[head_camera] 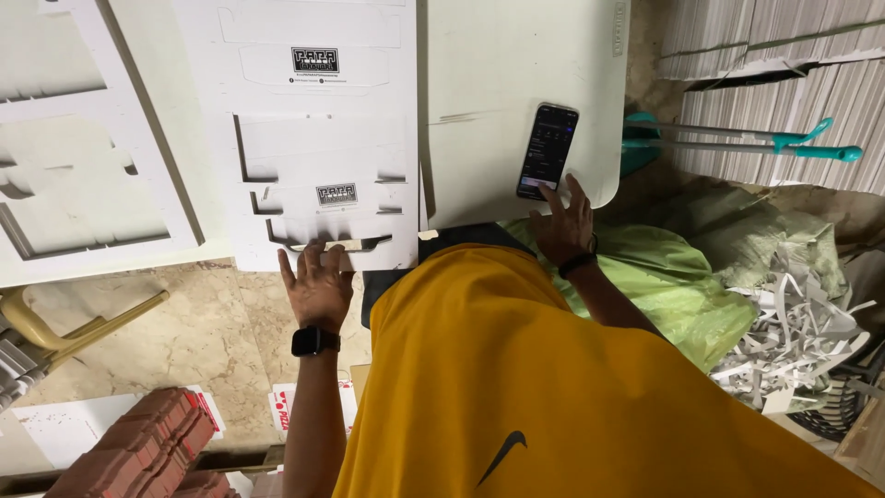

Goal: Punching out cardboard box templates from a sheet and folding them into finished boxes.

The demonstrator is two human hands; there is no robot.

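The white table [516,55] serves as the landmark here, seen from above the person's head. On its left part lies a flat white die-cut cardboard box blank [318,138], printed with small black labels and cut with slots, its near edge overhanging the table's front edge. The left hand [316,281] rests palm down at that near edge of the blank, fingers spread and lying flat on the card just below the lowest slot; nothing is pinched, the hand simply presses on the sheet, so the blank reaches away from the fingertips toward the far side of the table. A black smartwatch [314,341] sits on the left wrist. On the right part of the table, near its rounded front corner, lies a dark smartphone [548,150] with its screen lit. The right hand [564,226] is at the table's front edge just below the phone, fingers loosely spread, one fingertip touching the phone's lower end; it grips nothing. A black band [578,264] circles the right wrist. Left of the table lies another white cut cardboard sheet [83,157]. Right of the table stand stacks of flat cardboard [784,83], with a teal-handled tool [765,143] leaning before them, a green sack [682,286] and a heap of white card offcuts [802,341].
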